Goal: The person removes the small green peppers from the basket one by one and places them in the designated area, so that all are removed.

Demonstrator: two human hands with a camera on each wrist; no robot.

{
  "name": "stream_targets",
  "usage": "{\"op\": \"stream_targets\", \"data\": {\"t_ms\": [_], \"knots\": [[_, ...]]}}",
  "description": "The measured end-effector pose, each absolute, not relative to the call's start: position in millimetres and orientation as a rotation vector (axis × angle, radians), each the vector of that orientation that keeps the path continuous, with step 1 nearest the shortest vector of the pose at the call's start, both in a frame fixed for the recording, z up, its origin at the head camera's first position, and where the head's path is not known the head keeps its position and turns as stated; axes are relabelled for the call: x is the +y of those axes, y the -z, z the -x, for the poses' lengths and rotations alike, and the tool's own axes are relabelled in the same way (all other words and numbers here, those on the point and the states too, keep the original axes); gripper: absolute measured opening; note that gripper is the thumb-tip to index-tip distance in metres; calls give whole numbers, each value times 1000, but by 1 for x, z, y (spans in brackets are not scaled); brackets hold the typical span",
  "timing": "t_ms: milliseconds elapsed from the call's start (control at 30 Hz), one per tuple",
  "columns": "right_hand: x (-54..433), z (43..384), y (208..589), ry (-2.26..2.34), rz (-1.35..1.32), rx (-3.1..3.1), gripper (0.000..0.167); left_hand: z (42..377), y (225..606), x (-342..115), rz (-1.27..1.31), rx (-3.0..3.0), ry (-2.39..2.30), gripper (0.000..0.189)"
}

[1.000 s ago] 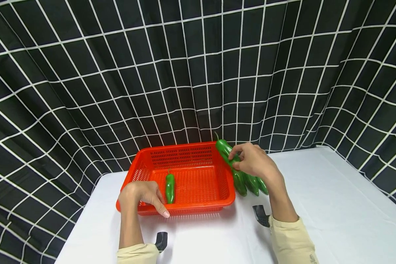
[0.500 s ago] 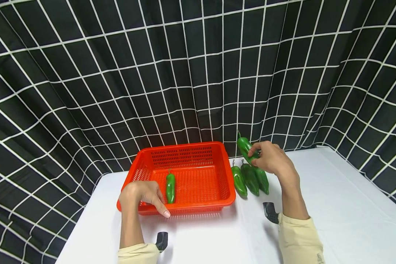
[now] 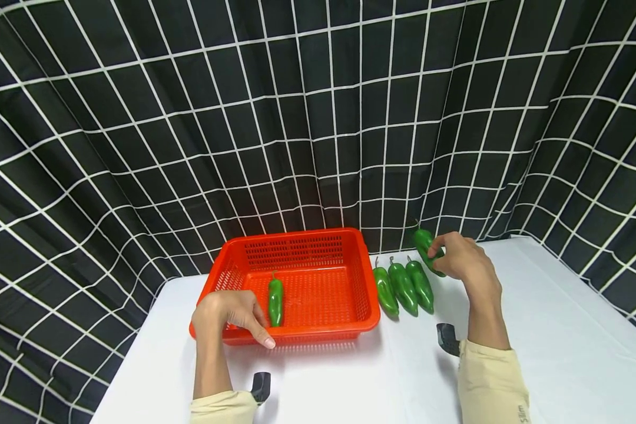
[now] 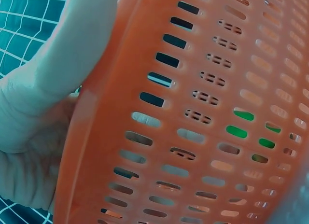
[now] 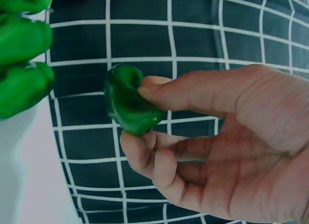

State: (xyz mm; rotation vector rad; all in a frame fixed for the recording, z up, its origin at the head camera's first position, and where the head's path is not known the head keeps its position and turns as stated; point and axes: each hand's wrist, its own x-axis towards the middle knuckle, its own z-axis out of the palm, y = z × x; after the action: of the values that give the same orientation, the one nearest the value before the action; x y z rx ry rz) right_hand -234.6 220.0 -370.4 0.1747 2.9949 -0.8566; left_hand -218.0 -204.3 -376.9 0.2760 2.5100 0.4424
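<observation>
A glossy green chili pepper (image 3: pixel 423 242) is pinched between the thumb and fingers of my right hand (image 3: pixel 463 259), stem end pointing up and away. It is raised just right of three more green peppers (image 3: pixel 403 285) lying side by side on the cloth. In the right wrist view, the held pepper (image 5: pixel 128 101) appears nearly end-on. My left hand (image 3: pixel 230 312) grips the near left rim of a red perforated basket (image 3: pixel 318 337), thumb along the front edge and the other fingers mostly hidden. Inside the basket lies one green pepper (image 3: pixel 275 301), glimpsed through the slots in the left wrist view.
White cloth (image 3: pixel 572 330) covers the table. Behind and on both sides hangs a black curtain (image 3: pixel 318 118) with white grid lines. The basket's right side stands close to the row of peppers. Small black wrist devices (image 3: pixel 447 340) sit at the cuffs.
My right hand has carried its pepper rightward, from beside the basket's right rim past the row of three, uncovering them. The left hand stays at the basket rim.
</observation>
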Motion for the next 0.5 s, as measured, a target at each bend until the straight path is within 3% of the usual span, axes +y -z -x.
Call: {"op": "stream_targets", "data": {"t_ms": [67,333,500], "knots": [[223,235,374,852,-199,2983,31,218,377,-205,-280,2518,-435,27],[235,238,390,821,-215,2947,16,212,376,-218,-224,2564,-473,38],[241,243,403,833,-232,2909,22,209,374,-228,-190,2563,-512,41]]}}
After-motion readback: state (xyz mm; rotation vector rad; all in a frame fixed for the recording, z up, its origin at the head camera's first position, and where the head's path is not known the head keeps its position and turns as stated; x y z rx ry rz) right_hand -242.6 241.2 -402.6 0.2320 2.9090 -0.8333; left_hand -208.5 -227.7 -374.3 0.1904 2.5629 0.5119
